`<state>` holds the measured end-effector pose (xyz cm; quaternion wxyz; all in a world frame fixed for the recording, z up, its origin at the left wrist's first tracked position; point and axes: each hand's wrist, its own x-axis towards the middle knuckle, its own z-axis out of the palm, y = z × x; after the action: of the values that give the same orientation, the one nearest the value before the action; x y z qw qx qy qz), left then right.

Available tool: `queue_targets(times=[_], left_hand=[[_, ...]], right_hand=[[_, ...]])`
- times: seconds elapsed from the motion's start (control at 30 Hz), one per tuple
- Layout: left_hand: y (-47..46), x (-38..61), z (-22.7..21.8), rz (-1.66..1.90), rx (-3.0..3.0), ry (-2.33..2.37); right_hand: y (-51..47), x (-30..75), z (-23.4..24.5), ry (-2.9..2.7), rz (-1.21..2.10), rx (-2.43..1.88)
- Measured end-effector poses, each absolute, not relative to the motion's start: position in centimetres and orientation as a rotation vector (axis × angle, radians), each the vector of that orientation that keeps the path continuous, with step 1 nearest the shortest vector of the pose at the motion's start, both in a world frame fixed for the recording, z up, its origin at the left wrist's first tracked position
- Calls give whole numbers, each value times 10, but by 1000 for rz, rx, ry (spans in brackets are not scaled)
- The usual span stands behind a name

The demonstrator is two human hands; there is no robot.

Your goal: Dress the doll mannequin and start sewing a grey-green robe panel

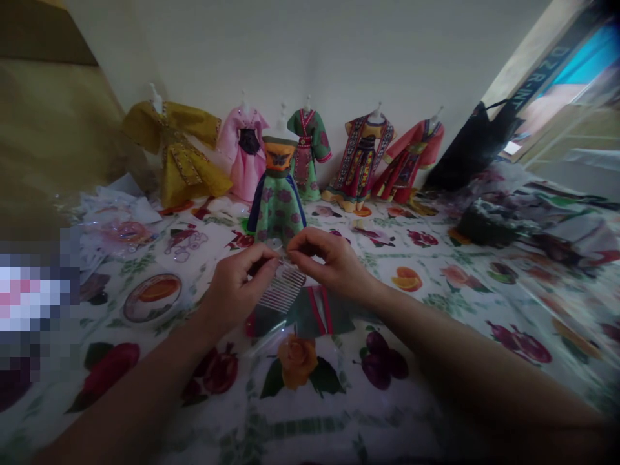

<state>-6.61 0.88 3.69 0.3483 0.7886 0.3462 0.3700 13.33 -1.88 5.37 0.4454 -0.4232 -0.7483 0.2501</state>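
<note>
A pale sheet with fine parallel stripes point(281, 292), possibly a strip sheet of trim, lies under and between my hands. My left hand point(242, 278) is closed in a pinch at its upper left edge. My right hand point(329, 258) is also pinched, its fingertips close to the left ones at the top; whatever it holds is too small to name. Beneath the sheet is a dark green cloth piece point(341, 316) with a red-edged pale band. Just beyond my fingers stands a doll form in a green floral skirt and orange butterfly top point(278, 187).
Along the wall stand more dressed doll forms, among them a yellow dress point(184, 155), a pink dress point(245, 152) and a red dress point(411, 155). Plastic bags and papers point(113, 223) lie left, a heap of bags point(523, 219) right. A fruit-patterned tablecloth point(310, 407) covers the table.
</note>
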Motion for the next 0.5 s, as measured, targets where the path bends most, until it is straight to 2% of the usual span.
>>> queue_targets(times=[0.3,0.5], left_hand=[[6,-65,38,977,2095,927],[3,-64,40,1022,2186,950]], right_hand=[[-21,133,53,-1882,586,-1057],[-23,131,55,-1900,341,-1078]])
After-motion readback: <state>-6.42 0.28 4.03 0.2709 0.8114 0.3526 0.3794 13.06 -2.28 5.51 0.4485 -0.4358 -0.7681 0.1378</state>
